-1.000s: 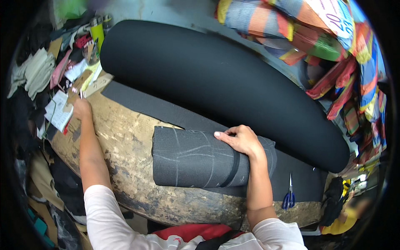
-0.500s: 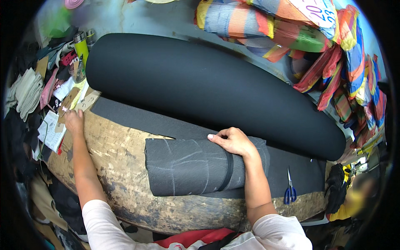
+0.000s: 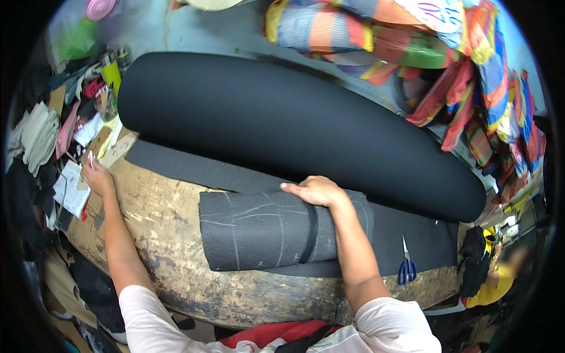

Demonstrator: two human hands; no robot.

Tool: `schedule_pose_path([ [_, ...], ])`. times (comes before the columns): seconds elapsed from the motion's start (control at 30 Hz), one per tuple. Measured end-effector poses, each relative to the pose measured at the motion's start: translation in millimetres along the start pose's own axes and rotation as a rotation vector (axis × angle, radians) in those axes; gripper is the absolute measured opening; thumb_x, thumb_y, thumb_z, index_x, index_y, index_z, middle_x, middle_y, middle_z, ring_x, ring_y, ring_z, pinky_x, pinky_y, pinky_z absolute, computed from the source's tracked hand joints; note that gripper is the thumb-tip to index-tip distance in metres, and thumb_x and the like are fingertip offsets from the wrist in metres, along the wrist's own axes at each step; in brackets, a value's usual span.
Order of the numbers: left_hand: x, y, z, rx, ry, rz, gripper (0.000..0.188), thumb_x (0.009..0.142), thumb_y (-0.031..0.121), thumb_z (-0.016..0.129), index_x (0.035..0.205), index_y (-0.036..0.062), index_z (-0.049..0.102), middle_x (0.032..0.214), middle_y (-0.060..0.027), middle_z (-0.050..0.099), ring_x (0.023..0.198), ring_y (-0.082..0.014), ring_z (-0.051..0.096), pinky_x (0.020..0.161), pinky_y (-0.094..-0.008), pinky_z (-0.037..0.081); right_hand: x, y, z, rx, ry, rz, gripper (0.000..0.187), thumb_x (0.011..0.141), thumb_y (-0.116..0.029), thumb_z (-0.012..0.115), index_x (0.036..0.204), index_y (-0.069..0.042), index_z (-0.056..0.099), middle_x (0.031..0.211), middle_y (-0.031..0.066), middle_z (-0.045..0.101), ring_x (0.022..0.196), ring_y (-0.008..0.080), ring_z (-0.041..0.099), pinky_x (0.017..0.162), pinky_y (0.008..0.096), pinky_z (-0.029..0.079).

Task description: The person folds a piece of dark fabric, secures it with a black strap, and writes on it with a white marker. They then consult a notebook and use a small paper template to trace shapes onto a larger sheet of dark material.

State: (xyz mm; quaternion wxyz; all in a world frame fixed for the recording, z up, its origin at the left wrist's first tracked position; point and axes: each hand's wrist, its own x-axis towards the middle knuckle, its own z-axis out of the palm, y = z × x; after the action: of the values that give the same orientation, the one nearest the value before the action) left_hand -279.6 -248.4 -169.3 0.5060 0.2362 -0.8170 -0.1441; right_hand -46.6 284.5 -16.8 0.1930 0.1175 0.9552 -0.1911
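Observation:
My left hand (image 3: 99, 177) reaches to the left end of the table, closed in a pinch on a small white stick (image 3: 91, 159). Beside it lie brown card pieces (image 3: 120, 147) and a written paper sheet (image 3: 72, 189). My right hand (image 3: 321, 191) is on the far upper side of a rolled grey fabric bundle (image 3: 253, 235), thumb pointing left and the other fingers curled over, partly hidden. Pale lines cross the bundle, and a black band (image 3: 311, 235) circles it. Beneath it spreads flat dark grey fabric (image 3: 412, 241).
A big black fabric roll (image 3: 282, 123) lies along the back of the worn wooden table (image 3: 159, 235). Blue-handled scissors (image 3: 406, 267) rest at the right. Colourful mesh bags (image 3: 329, 29) hang above. Folded cloth (image 3: 40, 132) and a yellow-green bottle (image 3: 110, 73) stand left. A person (image 3: 500, 282) is at far right.
My left hand has drawn slightly down and left, and the white stick now shows upright in its fingers. My right hand has flattened somewhat and stays on the fabric bundle. The view has shifted a little.

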Motion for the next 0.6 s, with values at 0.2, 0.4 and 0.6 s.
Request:
schedule_pose_path([
  [0.2,-84,93,-121,-0.985,-0.543,-0.456,0.026,0.096,0.029,0.045,0.098,0.0034,0.05,0.083,-0.0116,0.06,0.07,-0.0214,0.062,0.061,-0.0345,0.049,-7,-5,-4,-0.028,0.09,0.012,0.075,0.077,-0.069,0.047,0.09,0.0,0.07,0.097,0.0204,0.066,0.098,0.0327,0.062,0.084,0.0388,0.047],
  [0.4,-117,177,-270,-1.409,-0.985,-0.746,0.025,0.096,0.024,0.047,0.108,0.0022,0.045,0.088,-0.0109,0.058,0.078,-0.0194,0.059,0.071,-0.0326,0.052,-62,8,-3,0.174,0.285,0.076,0.066,0.078,-0.063,0.054,0.102,-0.003,0.068,0.117,0.0205,0.058,0.117,0.0349,0.049,0.102,0.0636,0.023],
  [0.6,-143,170,-306,-1.166,-0.792,-0.613,0.027,0.095,0.028,0.05,0.104,0.003,0.053,0.091,-0.0049,0.054,0.087,-0.0128,0.052,0.081,-0.0268,0.042,-142,118,23,0.635,0.602,0.194,0.084,0.07,-0.057,0.067,0.133,-0.007,0.043,0.129,0.0254,0.046,0.122,0.0401,0.043,0.098,0.0545,0.033],
])
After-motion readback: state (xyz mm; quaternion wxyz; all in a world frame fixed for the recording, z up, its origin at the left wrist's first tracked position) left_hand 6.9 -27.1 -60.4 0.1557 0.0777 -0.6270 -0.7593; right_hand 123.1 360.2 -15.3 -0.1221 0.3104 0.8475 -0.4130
